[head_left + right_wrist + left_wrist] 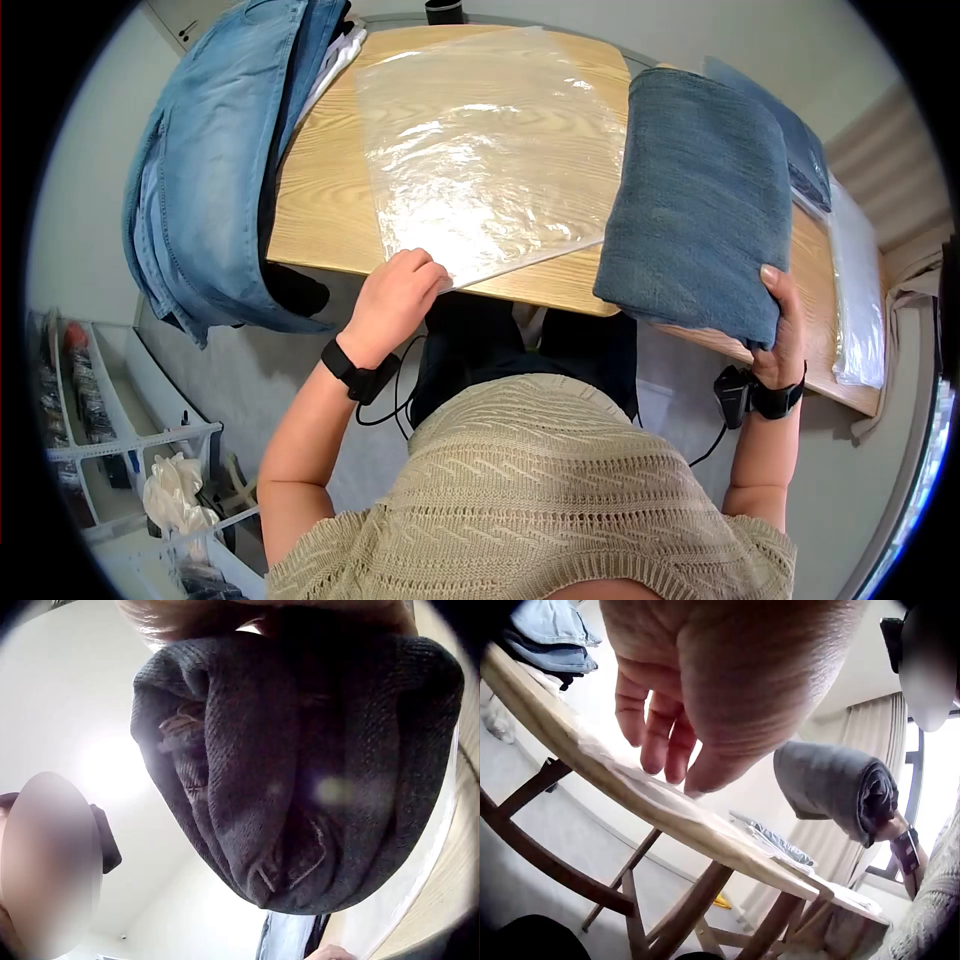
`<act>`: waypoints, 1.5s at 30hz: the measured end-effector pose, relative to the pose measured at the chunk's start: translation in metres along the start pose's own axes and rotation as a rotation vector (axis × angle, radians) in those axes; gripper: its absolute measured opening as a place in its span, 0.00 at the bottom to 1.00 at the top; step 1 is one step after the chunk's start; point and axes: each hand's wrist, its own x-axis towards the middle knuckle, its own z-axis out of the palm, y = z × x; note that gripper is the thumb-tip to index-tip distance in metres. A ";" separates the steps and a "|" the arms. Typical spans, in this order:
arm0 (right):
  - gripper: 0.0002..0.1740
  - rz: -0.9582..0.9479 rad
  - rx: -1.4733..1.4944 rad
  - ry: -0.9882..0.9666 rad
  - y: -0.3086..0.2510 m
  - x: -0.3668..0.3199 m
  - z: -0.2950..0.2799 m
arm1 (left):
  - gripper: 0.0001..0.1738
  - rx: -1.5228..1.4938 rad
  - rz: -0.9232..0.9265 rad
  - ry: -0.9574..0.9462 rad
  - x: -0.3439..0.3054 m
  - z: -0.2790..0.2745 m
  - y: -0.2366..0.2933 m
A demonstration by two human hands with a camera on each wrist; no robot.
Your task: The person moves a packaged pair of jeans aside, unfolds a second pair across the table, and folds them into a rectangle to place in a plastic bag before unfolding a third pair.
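Fingers of the left hand curl together, pinching the near corner of the clear plastic bag spread beyond them on the table, while the right hand clasps the folded blue cloth by its near edge, just beside the bag.

Two hands are in view, the left hand and the right hand, and there are two black wrist bands, one on each arm. There is one wooden table. There are two folded dark garments: one grey-blue garment gripped in the right fingers, and a second garment just beyond it. At least two clear bags show: one plastic bag under the left fingertips, and another bag outward of the right fingers. One denim pile lies left of the left fingers; its layers cannot be counted.
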 end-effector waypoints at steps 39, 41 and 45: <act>0.44 -0.091 -0.177 0.099 -0.014 -0.058 -0.052 | 0.27 0.488 0.475 -0.482 0.086 0.018 0.025; 0.42 -0.118 -0.169 0.128 -0.015 -0.063 -0.051 | 0.31 0.399 0.445 -0.353 0.091 0.019 0.033; 0.44 -0.111 -0.146 0.140 -0.014 -0.068 -0.065 | 0.35 0.487 0.420 -0.400 0.102 0.019 0.046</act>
